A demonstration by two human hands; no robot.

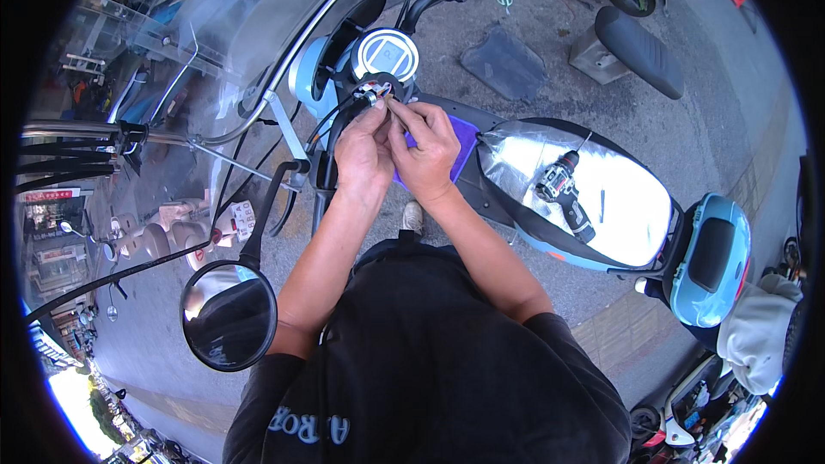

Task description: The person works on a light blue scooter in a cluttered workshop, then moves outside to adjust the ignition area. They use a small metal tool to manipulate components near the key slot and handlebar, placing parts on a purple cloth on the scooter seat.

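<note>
In front of me is a light-blue electric scooter with a round display. Both hands meet just below that display, at an opened handlebar switch showing small coloured wires and a metal part. My left hand is closed, its thumb and fingers pinching the near side of the switch. Beside it, my right hand is closed in a fingertip pinch among the wires. Whatever lies between its fingertips is too small and too covered to make out.
A cordless drill lies on the shiny-covered scooter seat, with a light-blue top box behind. A round mirror and clear windshield stand at left. Beyond are a detached seat, dark mat and green-handled scissors.
</note>
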